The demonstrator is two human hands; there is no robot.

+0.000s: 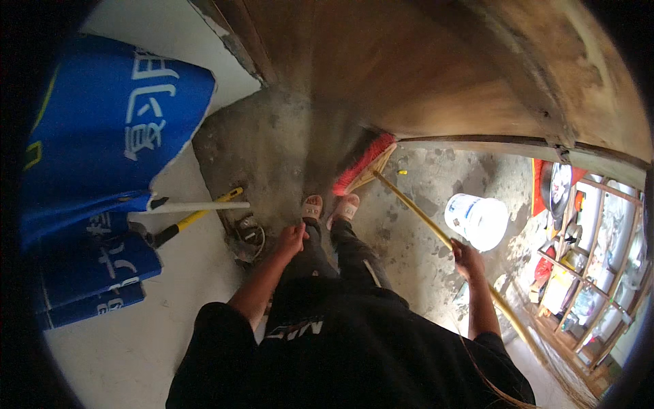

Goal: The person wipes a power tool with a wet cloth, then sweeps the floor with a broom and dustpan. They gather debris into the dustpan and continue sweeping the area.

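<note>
My right hand (467, 259) grips the long yellowish pole of a push broom (415, 204). The pole slants from beside my right arm down to the broom head by my feet. Red bristles (357, 166) rest on the concrete floor (265, 138), just ahead of my slippers and close to the foot of a brown wooden panel (439, 76). In front of my left thigh hangs my left hand (294, 239), its fingers curled in with nothing seen in them.
A white plastic bucket (475, 220) stands on the floor to the right, near a wooden-framed shelf (587, 276) with household items. On the left are a blue banner (112, 112) bearing writing, a yellow-and-black handle (199, 217) and a white pipe (204, 206). A small yellow scrap (402, 172) lies beside the broom.
</note>
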